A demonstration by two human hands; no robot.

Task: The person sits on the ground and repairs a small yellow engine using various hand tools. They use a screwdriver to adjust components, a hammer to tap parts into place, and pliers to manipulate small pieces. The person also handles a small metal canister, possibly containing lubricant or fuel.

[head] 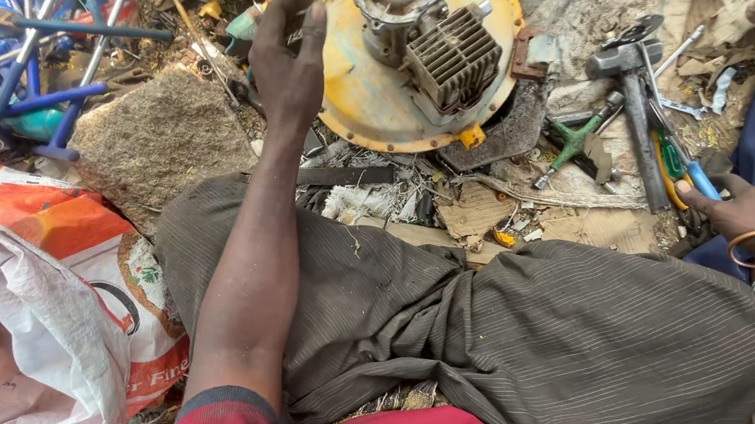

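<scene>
While the left hand (289,59) is gripping the near rim of the yellow engine housing (369,94) lying on the ground, fingers curled over its edge, the right hand (737,213) is closing loosely, fingers bent, among screwdrivers (679,169); the finned cylinder (456,57) is sitting mounted, disassembly apparently barely begun.

Bare dirt ground (607,19) in hard daylight (outdoors, no walls), littered with torn brown cardboard scraps (480,211) and a rough grey stone slab (159,139).

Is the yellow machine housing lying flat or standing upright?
Lying flat: the yellow housing rests on the littered ground, finned block and shaft facing up, left hand on its rim.
</scene>
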